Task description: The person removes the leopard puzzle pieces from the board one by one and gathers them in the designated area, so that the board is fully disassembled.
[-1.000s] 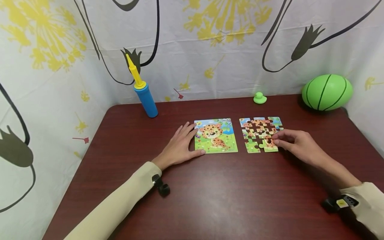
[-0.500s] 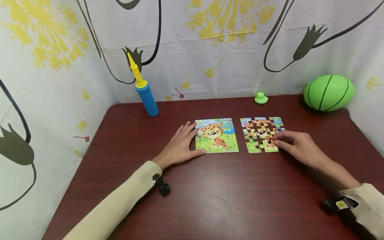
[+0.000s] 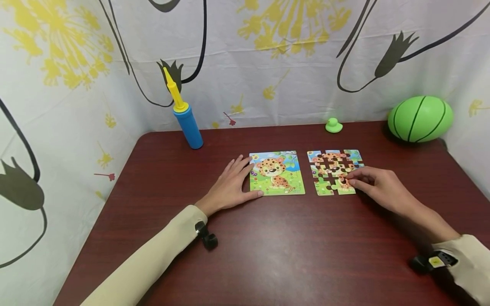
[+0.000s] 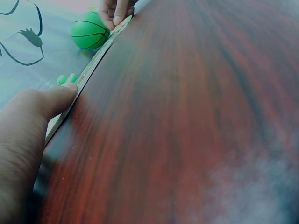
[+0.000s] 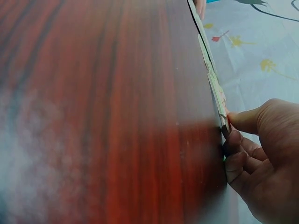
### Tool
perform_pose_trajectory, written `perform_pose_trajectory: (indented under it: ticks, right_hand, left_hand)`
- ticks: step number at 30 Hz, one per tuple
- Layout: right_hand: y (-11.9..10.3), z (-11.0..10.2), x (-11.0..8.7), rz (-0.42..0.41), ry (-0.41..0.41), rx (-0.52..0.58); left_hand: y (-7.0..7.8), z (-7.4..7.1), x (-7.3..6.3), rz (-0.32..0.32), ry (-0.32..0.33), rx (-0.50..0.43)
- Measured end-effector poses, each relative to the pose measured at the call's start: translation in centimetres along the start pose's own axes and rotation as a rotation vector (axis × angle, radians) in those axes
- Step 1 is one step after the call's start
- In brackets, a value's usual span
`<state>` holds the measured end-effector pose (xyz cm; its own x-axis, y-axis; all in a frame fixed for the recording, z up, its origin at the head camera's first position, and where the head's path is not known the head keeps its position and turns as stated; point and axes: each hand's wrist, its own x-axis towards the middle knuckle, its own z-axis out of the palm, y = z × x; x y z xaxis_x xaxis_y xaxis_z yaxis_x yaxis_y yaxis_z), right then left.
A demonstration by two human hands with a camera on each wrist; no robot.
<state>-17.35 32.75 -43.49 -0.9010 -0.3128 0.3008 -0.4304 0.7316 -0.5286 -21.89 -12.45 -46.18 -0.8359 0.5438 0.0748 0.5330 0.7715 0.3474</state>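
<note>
A square picture board (image 3: 272, 180) printed with a cartoon leopard lies flat on the table. My left hand (image 3: 229, 182) rests at its left side, fingers spread and straight, the thumb touching its lower left corner. To the right are jigsaw pieces (image 3: 324, 188) of the same leopard picture, laid out with gaps between several of them. At their lower right side my right hand (image 3: 383, 187) pinches a puzzle piece (image 3: 343, 182) between thumb and fingers; the fingers partly hide it. In the right wrist view, the right thumb (image 5: 247, 120) presses at the pieces' edge, other fingers curled below.
At the back left of the dark wood table (image 3: 245, 255) stands a blue and yellow hand pump (image 3: 188, 127). A small green rubber duck (image 3: 333, 126) and a green ball with black lines (image 3: 421, 119) sit along the back edge. A patterned cloth (image 3: 237, 63) hangs behind.
The head view has shifted very slightly. Both hands, the picture board and the puzzle pieces hold the same places.
</note>
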Motion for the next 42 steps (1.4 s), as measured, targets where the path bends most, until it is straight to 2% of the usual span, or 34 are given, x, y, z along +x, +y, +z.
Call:
perform_pose_trajectory:
  ticks: [9, 23, 28, 35, 42]
  right_hand:
    - [0.0, 0.1, 0.1, 0.019, -0.004, -0.013]
    - [-0.2, 0.2, 0.2, -0.001, 0.0, -0.02]
    - [-0.8, 0.1, 0.6, -0.018, -0.004, -0.016]
    - [-2.0, 0.3, 1.5, 0.004, -0.042, 0.035]
    - [-3.4, 1.1, 2.8, -0.036, -0.056, 0.039]
  left_hand:
    - [0.0, 0.0, 0.0, -0.003, 0.0, 0.008]
    - [0.0, 0.0, 0.0, 0.003, -0.001, 0.004]
    - [0.0, 0.0, 0.0, 0.001, 0.0, 0.004]
    - [0.1, 0.0, 0.0, -0.004, -0.004, 0.005]
    - [0.1, -0.1, -0.1, -0.003, -0.002, -0.001]
